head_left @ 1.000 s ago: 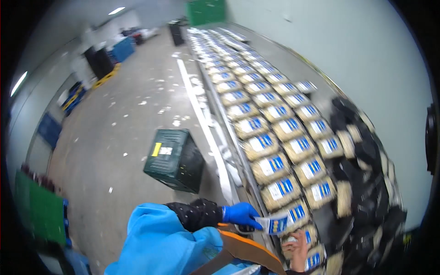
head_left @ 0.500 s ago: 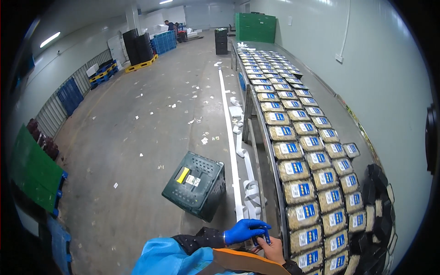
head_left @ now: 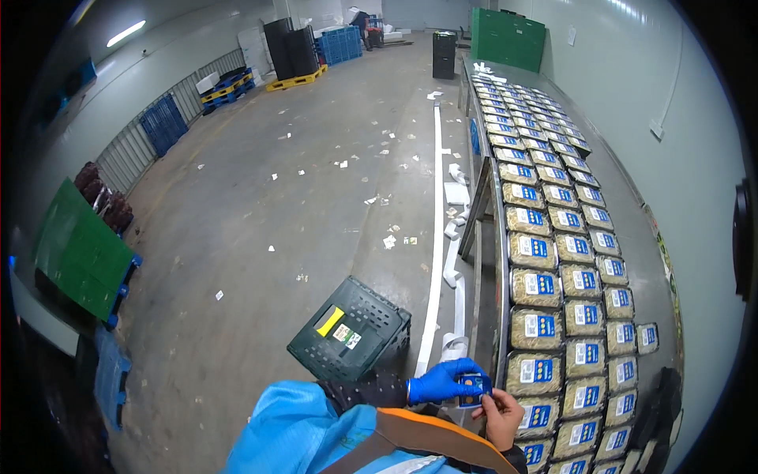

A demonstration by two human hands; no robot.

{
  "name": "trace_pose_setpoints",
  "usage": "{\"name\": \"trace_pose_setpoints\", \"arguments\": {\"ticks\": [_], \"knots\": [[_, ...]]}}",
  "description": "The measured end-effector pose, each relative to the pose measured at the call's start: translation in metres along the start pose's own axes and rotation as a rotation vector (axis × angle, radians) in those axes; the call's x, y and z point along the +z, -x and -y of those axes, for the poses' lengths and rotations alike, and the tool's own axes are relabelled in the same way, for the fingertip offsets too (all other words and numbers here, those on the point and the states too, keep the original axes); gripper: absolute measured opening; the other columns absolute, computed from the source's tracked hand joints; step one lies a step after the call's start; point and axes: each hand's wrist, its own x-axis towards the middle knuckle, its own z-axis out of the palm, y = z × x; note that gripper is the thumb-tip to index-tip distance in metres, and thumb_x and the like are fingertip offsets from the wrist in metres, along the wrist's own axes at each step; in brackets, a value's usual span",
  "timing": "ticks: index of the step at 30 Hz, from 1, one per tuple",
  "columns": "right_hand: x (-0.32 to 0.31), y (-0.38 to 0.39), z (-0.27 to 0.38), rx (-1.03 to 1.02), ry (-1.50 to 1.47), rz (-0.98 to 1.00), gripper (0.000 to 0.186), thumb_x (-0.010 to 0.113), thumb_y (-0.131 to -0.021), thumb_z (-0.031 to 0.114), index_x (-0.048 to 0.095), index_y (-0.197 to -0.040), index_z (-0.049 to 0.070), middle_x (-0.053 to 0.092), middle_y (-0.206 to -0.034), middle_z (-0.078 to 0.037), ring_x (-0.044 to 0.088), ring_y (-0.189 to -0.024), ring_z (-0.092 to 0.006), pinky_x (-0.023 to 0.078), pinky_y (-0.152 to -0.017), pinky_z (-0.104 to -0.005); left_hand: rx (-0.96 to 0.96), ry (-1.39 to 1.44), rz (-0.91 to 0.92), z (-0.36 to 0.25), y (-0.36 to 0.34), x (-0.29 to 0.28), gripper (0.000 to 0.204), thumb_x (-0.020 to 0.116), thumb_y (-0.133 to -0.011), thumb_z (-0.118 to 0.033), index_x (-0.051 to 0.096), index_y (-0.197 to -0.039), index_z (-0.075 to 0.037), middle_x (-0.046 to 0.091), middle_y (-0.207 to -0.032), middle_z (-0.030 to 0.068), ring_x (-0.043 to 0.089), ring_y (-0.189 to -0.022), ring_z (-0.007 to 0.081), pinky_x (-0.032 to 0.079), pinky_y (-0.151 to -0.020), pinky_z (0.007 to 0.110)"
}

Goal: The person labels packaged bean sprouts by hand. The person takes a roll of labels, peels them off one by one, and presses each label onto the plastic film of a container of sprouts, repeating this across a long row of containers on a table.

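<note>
My left hand (head_left: 442,381), in a blue glove, grips a small dark blue label (head_left: 472,389) with orange spots on its face. Bare and pinched, my right hand (head_left: 500,419) has its thumb and fingertips at the label's right edge. Both hands are close together in front of my body, beside the long metal table's edge (head_left: 500,316). On the table, film-covered black trays of pale, shredded-looking food (head_left: 537,328) stand in long rows, each bearing a blue and white label.
A dark green crate (head_left: 351,332) with a yellow tag stands on the floor at my left. White backing strip (head_left: 436,237) trails along the floor by the table. Black empty trays (head_left: 659,411) lie at the right. Green box (head_left: 508,41), stacked black crates (head_left: 444,55) and pallets stand farther off.
My view has turned left, so the table sits farther right. My hands have drawn slightly apart, and the label's spotted face now shows between them.
</note>
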Motion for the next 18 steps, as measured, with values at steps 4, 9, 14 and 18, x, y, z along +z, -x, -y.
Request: {"name": "trace_pose_setpoints", "arguments": {"ticks": [4,9,14,18], "knots": [[-0.013,-0.05,0.025,-0.147,0.05,0.03,0.013,0.061,-0.083,-0.003,0.06,-0.095,-0.008,0.062,-0.069,-0.008,0.06,-0.055,-0.0107,0.047,-0.051,-0.0219,-0.093,0.005,-0.006,-0.033,-0.06,-0.01,0.031,0.065,-0.085,-0.011,0.056,-0.113,0.002,0.063,-0.101,0.0069,0.059,-0.09,0.0125,0.051,-0.078,0.027],[-0.041,-0.109,0.019,-0.213,0.146,0.047,0.021,0.056,-0.088,0.008,0.056,-0.106,-0.002,0.058,-0.08,-0.004,0.054,-0.065,-0.0109,0.046,-0.059,-0.0255,0.04,-0.377,-0.007,-0.065,-0.13,-0.018,0.021,0.065,-0.084,-0.013,0.064,-0.1,0.0,0.066,-0.084,0.006,0.061,-0.076,0.0104,0.051,-0.07,0.025],[-0.063,-0.15,0.015,-0.301,0.168,-0.057,0.024,0.05,-0.092,0.015,0.052,-0.113,0.003,0.053,-0.087,-0.001,0.048,-0.075,-0.0123,0.044,-0.069,-0.0281,-0.109,-0.345,-0.073,-0.13,-0.178,-0.032,0.017,0.066,-0.083,-0.009,0.066,-0.097,0.0,0.067,-0.081,0.0064,0.062,-0.071,0.0094,0.052,-0.063,0.023],[-0.076,-0.19,0.021,-0.193,0.056,-0.257,0.022,0.051,-0.091,0.014,0.053,-0.11,0.003,0.053,-0.084,-0.001,0.049,-0.073,-0.0115,0.045,-0.068,-0.0272,0.007,-0.335,-0.073,-0.165,-0.236,-0.059,0.013,0.066,-0.08,-0.001,0.068,-0.092,0.003,0.067,-0.084,0.0086,0.064,-0.076,0.0127,0.052,-0.069,0.025]]}}
